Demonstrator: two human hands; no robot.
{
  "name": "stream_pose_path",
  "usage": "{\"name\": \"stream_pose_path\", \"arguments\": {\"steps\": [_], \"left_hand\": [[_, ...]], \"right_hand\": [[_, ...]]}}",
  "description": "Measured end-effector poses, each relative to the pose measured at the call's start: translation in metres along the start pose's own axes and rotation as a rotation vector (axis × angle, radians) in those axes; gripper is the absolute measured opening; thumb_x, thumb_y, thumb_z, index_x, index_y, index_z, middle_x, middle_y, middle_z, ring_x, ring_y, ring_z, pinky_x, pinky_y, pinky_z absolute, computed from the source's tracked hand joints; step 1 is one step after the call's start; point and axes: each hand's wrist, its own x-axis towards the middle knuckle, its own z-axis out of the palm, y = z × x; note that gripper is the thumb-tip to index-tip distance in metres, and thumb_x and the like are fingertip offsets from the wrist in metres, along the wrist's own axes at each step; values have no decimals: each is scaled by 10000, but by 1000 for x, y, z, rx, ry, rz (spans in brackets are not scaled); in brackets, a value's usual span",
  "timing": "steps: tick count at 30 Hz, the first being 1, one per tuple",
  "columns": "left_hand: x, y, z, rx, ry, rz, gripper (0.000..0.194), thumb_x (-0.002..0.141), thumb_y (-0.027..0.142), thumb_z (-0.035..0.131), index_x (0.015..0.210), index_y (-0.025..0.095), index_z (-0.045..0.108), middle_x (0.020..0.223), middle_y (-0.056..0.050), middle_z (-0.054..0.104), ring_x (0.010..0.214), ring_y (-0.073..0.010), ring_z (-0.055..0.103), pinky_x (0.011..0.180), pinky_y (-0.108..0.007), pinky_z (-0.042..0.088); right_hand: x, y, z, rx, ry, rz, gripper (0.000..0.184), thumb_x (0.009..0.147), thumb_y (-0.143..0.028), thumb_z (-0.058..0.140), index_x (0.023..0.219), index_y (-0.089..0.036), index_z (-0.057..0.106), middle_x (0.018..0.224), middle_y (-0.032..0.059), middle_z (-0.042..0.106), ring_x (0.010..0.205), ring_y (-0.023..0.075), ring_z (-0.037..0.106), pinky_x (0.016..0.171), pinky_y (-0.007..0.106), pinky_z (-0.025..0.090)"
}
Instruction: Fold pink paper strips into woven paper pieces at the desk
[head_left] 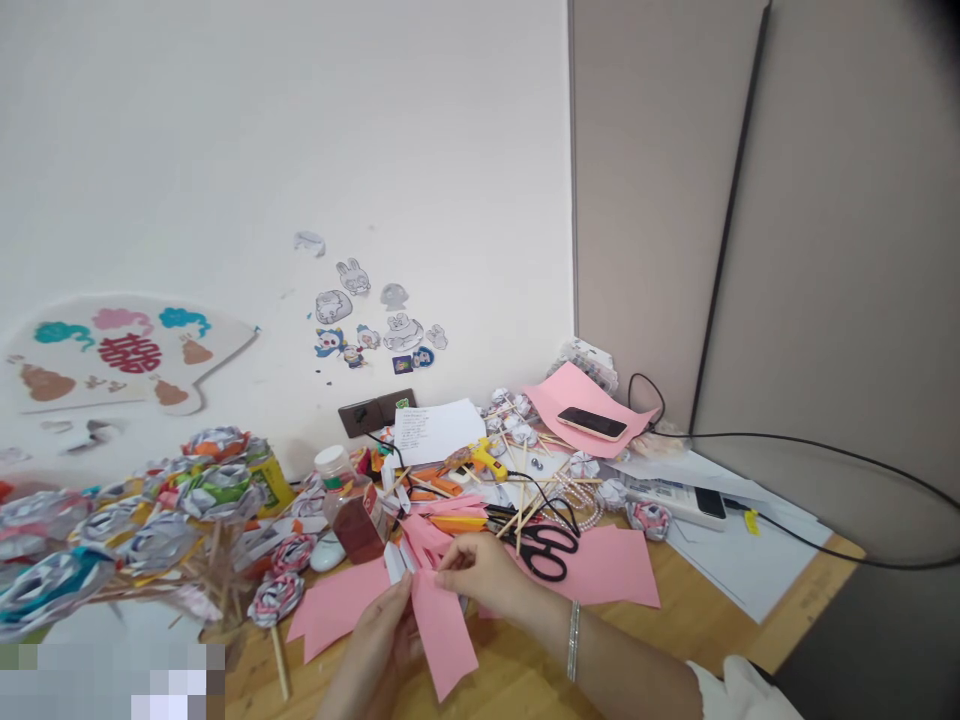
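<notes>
Both my hands meet over a pink paper piece (442, 630) with folded flaps near the table's front. My left hand (382, 635) grips its lower left side, fingers curled round the paper. From the right, my right hand (484, 572), a bracelet on its wrist, pinches the paper's top edge between thumb and fingers. More pink sheets (611, 565) lie flat under and beside it. Black scissors (544, 548) rest just right of my right hand.
A bunch of paper roses on sticks (172, 520) fills the left. A yellow glue gun (480, 458), wooden skewers (525, 495), a small bottle (352, 505), a phone (591, 423) on pink paper, a remote (686, 500) and cables (810, 545) crowd the wooden table (697, 620).
</notes>
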Motion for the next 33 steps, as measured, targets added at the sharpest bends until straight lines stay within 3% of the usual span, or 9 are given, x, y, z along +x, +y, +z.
{"name": "stream_pose_path", "arguments": {"steps": [6, 14, 19, 28, 33], "left_hand": [[-9, 1, 3, -88, -89, -23, 158, 704, 221, 605, 822, 117, 623, 804, -89, 697, 777, -223, 648, 738, -363, 512], [-13, 11, 7, 38, -157, -44, 195, 644, 255, 666, 777, 112, 660, 786, -106, 711, 800, -241, 648, 726, -329, 509], [-9, 10, 5, 152, -130, 2, 292, 565, 301, 718, 796, 125, 684, 728, -84, 720, 755, -233, 649, 670, -305, 504], [-12, 16, 8, 267, -181, 26, 318, 537, 376, 717, 730, 123, 700, 594, -30, 698, 514, -124, 583, 543, -211, 446], [-12, 14, 9, 261, -151, 9, 323, 558, 410, 684, 697, 118, 688, 585, -62, 691, 577, -195, 612, 595, -291, 462]], "right_hand": [[-1, -1, 0, -27, 5, -16, 149, 607, -266, 638, 646, -130, 591, 615, 1, 556, 557, 104, 483, 528, 215, 366], [1, 2, -1, 6, 2, 1, 166, 599, -278, 645, 647, -128, 593, 595, -9, 528, 544, 90, 457, 518, 205, 347], [0, 0, -3, 58, -42, 24, 227, 569, -325, 678, 643, -126, 596, 586, -16, 515, 532, 80, 434, 514, 200, 343], [-1, 1, -4, 61, -67, 44, 291, 553, -378, 692, 658, -124, 595, 610, -10, 527, 533, 77, 435, 499, 193, 337], [0, 3, -4, 11, -64, 16, 259, 572, -359, 680, 654, -129, 596, 593, -13, 525, 528, 78, 437, 499, 192, 344]]}}
